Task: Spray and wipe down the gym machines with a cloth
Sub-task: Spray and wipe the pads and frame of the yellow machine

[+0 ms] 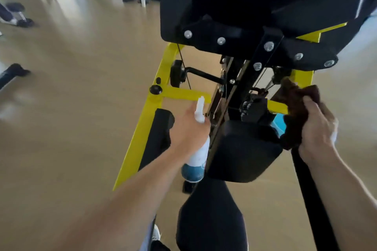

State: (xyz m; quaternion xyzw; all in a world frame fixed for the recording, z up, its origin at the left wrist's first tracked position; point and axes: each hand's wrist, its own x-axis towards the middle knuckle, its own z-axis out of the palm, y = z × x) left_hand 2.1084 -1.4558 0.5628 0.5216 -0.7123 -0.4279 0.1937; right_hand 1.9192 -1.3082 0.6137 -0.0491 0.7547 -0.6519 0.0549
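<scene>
Both our hands are gripping: left hand [188, 128] is holding the spray bottle [196, 149], right hand [318, 128] is clutching the brown cloth [295, 106] beside the machine's yellow frame [142, 128].

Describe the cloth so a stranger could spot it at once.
Find the black gym machine with the yellow frame. At its right side the right hand grips a crumpled dark brown cloth against a yellow crossbar. It is the only soft, brown thing among black pads and metal.
</scene>
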